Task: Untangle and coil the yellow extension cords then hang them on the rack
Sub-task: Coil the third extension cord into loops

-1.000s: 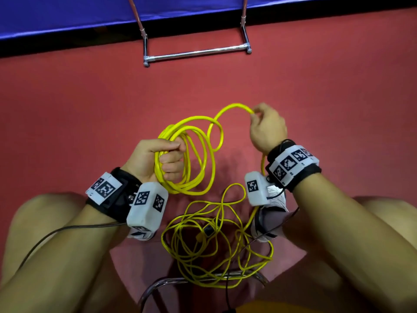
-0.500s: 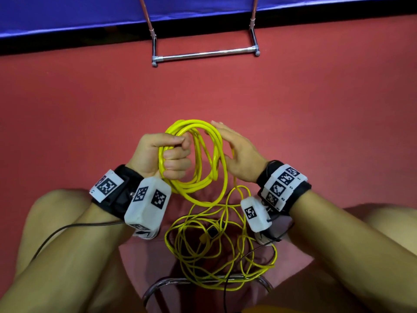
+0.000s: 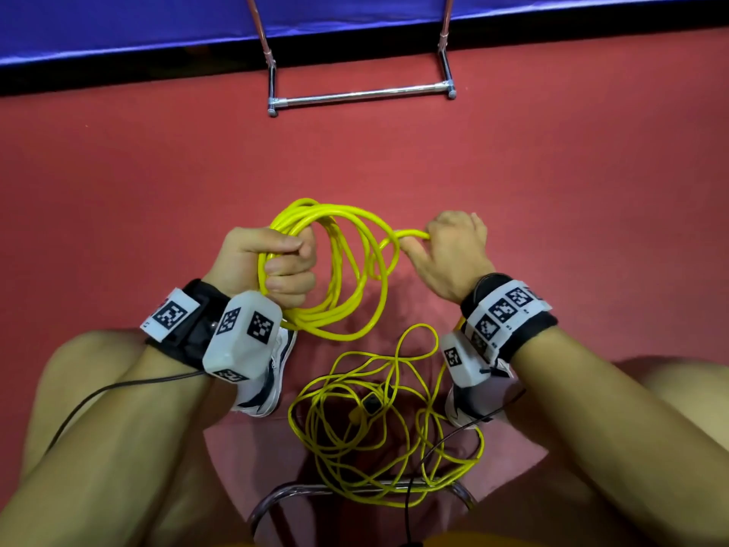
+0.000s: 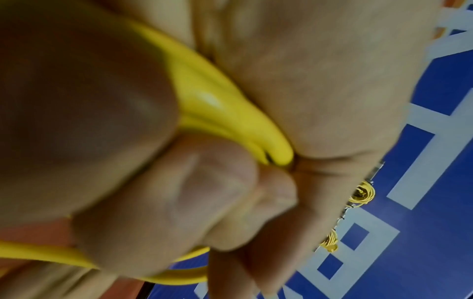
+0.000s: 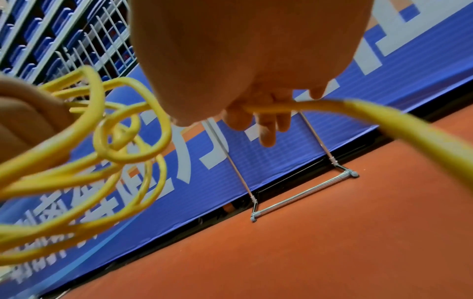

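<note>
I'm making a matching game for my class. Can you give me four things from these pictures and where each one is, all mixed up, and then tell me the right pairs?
Things:
1. coiled yellow cord
2. tangled yellow cord
3. metal rack
4. single cord strand

Places:
A. standing on the red floor by the blue banner
B. gripped in the left hand
C. pinched by the right hand
D. lying loose on the floor between the shoes

Pairs: 1-B, 2-D, 3-A, 4-C
</note>
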`<state>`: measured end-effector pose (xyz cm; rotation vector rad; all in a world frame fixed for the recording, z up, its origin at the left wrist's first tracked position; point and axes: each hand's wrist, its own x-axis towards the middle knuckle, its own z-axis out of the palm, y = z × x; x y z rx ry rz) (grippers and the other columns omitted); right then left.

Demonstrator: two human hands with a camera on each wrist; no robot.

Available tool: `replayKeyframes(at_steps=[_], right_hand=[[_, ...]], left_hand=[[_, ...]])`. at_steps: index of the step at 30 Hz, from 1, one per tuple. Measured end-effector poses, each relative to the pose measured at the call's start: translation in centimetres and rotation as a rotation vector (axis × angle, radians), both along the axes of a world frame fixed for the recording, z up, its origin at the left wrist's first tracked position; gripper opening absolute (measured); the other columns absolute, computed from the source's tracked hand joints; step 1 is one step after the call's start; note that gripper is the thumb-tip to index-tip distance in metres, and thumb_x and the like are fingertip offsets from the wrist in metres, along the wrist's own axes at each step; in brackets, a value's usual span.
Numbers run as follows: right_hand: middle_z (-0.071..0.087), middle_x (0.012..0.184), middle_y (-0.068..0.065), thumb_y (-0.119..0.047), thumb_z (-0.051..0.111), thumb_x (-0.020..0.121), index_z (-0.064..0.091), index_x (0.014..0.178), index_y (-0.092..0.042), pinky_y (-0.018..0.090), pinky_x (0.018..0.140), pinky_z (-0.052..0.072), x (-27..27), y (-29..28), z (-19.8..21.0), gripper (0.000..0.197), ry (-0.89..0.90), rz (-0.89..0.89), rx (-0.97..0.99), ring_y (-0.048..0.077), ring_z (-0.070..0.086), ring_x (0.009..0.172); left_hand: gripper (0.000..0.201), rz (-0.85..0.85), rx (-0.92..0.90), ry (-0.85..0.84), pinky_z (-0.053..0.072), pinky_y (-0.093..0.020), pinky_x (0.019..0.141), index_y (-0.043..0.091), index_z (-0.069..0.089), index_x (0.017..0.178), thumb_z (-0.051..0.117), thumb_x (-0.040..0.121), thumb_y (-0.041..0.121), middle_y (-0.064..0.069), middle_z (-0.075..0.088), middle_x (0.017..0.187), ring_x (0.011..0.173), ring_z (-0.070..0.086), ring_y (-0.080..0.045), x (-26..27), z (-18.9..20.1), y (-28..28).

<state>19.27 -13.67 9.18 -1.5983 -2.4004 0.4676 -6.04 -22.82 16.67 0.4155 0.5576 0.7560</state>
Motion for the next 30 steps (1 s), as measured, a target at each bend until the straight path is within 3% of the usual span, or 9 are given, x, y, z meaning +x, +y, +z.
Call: replayKeyframes(at_steps=[2,5,7,10,12,14,22,26,30], right_hand=[[0.056,0.117,0.012,-0.056,0.026,0.087,0.060,0.099,-0.011,0.053,0.104,0.029,-0.6,-1.2,-0.5,0.058,0.040,0.034,-0.030,0.033,0.047,0.120],[0.041,0.146,0.014,-0.017,0.053,0.086,0.054,0.126,-0.012,0.041,0.094,0.029,-1.2,-2.1,-0.8,0.040,0.317,0.075,0.100,0.034,0.037,0.132],[0.042,0.143,0.017,-0.001,0.053,0.075,0.054,0.127,-0.007,0.040,0.096,0.034,-1.7,-2.3,-0.5,0.053,0.544,0.064,0.211,0.034,0.039,0.129],[0.057,0.126,0.017,0.009,0.063,0.079,0.063,0.110,0.001,0.040,0.081,0.053,-2.1,-2.3,-0.2,0.031,0.731,0.149,0.285,0.027,0.056,0.112],[0.066,0.116,0.013,0.002,0.069,0.085,0.068,0.106,0.001,0.030,0.075,0.055,-2.1,-2.4,-0.3,0.021,0.744,0.253,0.204,0.024,0.064,0.097],[0.068,0.117,0.013,-0.004,0.072,0.085,0.067,0.111,0.000,0.018,0.085,0.054,-2.0,-2.6,-0.2,0.027,0.749,0.311,0.092,0.021,0.065,0.103],[0.059,0.124,-0.011,-0.054,0.091,0.053,0.047,0.134,-0.022,0.012,0.097,0.041,-1.5,-3.5,1.6,0.097,0.531,0.399,-0.272,0.006,0.055,0.115],[0.052,0.116,-0.015,-0.058,0.089,0.053,0.050,0.128,-0.018,0.021,0.099,0.039,-1.8,-4.1,1.2,0.094,0.491,0.324,-0.179,0.009,0.052,0.114],[0.052,0.105,-0.015,-0.049,0.082,0.070,0.051,0.125,-0.012,0.023,0.089,0.043,-2.1,-4.5,0.2,0.073,0.569,0.317,-0.096,-0.001,0.047,0.093]], left_hand=[[0.013,-0.039,-0.015,-0.072,0.032,-0.022,0.048,0.000,0.061,0.094,0.051,0.090,0.007,0.001,0.037,0.057,0.050,0.034,-0.013,0.7,-0.2,-0.2],[0.014,-0.091,-0.001,-0.143,0.032,-0.023,0.048,-0.003,0.059,0.095,0.049,0.090,0.006,0.000,0.037,0.059,0.051,0.035,-0.014,1.9,-0.2,-0.2],[0.014,-0.056,0.007,-0.186,0.033,-0.022,0.046,-0.002,0.058,0.093,0.048,0.091,0.007,0.000,0.037,0.058,0.051,0.035,-0.014,2.1,-0.2,0.0],[0.016,0.059,-0.014,-0.208,0.037,-0.024,0.045,-0.001,0.057,0.092,0.045,0.093,0.009,0.001,0.036,0.058,0.050,0.035,-0.013,1.4,-0.1,0.6],[0.016,0.123,-0.020,-0.172,0.041,-0.024,0.044,0.000,0.059,0.091,0.046,0.093,0.010,0.002,0.037,0.057,0.049,0.035,-0.012,1.0,-0.2,0.9],[0.016,0.145,-0.026,-0.146,0.044,-0.023,0.042,0.001,0.061,0.090,0.049,0.093,0.010,0.003,0.039,0.055,0.048,0.034,-0.011,0.9,-0.4,0.9],[0.026,0.099,-0.048,-0.224,0.041,-0.028,0.049,-0.004,0.059,0.099,0.036,0.097,0.010,-0.001,0.038,0.062,0.055,0.037,-0.015,0.0,-0.7,0.6],[0.023,0.092,-0.052,-0.212,0.041,-0.026,0.046,-0.002,0.059,0.096,0.040,0.096,0.010,0.001,0.038,0.060,0.053,0.036,-0.014,0.2,-0.9,0.6],[0.020,0.102,-0.052,-0.199,0.042,-0.025,0.045,-0.001,0.060,0.095,0.043,0.096,0.010,0.002,0.036,0.059,0.051,0.035,-0.013,-0.2,-0.9,0.7]])
